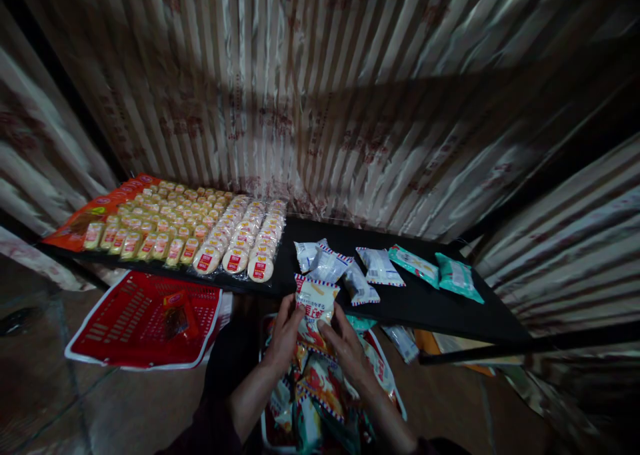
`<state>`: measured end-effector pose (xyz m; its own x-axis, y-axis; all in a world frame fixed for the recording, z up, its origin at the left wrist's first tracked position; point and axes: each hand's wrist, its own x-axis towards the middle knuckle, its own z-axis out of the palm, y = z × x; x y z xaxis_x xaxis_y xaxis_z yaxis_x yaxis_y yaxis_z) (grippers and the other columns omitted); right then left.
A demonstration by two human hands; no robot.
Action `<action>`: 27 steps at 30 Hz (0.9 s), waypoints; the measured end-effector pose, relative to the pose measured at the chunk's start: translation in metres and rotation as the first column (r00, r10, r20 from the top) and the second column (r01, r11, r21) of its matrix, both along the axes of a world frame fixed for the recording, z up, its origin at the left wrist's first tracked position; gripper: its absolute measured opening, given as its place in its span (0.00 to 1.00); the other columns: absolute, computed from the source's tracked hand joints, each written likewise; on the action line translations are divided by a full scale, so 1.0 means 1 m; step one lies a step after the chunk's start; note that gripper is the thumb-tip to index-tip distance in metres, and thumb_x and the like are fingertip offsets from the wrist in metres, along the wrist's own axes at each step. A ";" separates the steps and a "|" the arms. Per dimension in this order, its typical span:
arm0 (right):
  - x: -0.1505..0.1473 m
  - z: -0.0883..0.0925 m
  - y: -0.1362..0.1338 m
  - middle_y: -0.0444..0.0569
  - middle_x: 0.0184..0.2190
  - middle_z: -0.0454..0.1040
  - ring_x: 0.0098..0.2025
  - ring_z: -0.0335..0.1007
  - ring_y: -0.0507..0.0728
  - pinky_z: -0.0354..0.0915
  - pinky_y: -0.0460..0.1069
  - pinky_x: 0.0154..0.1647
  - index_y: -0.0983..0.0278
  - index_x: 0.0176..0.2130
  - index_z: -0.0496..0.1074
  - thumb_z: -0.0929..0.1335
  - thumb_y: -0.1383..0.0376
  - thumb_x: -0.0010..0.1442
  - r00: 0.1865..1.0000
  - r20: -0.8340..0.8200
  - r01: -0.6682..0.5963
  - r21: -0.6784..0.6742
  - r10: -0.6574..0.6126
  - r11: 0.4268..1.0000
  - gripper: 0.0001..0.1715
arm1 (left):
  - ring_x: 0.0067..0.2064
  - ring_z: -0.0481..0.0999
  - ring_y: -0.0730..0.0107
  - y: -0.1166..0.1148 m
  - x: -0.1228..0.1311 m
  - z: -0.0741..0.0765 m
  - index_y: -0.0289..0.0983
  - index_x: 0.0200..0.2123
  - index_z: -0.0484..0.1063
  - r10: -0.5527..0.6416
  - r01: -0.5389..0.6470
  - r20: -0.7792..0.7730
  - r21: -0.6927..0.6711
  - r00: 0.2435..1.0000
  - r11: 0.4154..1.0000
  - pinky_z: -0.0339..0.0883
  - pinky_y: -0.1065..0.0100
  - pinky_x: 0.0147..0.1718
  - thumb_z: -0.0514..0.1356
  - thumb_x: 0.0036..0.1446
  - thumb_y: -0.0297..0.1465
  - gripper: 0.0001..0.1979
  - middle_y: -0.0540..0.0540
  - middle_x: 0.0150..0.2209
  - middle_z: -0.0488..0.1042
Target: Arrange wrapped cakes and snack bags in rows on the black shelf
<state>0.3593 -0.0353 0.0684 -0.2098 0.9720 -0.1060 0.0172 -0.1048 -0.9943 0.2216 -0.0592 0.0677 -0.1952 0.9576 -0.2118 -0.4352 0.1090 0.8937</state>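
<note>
My left hand (285,331) and my right hand (345,348) both grip one snack packet (315,305) with a red-and-blue striped edge, held just at the front edge of a black shelf (425,301). Below my hands a red basket (387,375) is filled with several similar packets (320,388). On the shelf just beyond the held packet lie several white packets (325,261) and two green packets (435,271).
Rows of small wrapped round cakes (245,238) and yellow wrapped snacks (160,225) fill the shelf's left part. An orange bag (85,218) lies at the far left. Another red basket (145,318) with an item sits on the floor at left. Striped sheeting covers the wall behind.
</note>
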 end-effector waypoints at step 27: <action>-0.019 0.024 0.056 0.50 0.46 0.77 0.46 0.74 0.62 0.68 0.56 0.48 0.60 0.54 0.65 0.67 0.50 0.54 0.987 0.131 -0.093 0.018 0.090 0.996 0.32 | 0.43 0.77 0.63 0.057 -0.004 0.016 0.36 0.45 0.67 0.161 -0.151 -0.137 0.079 0.977 0.985 0.70 0.64 0.43 0.63 0.50 0.42 0.23 0.41 0.43 0.77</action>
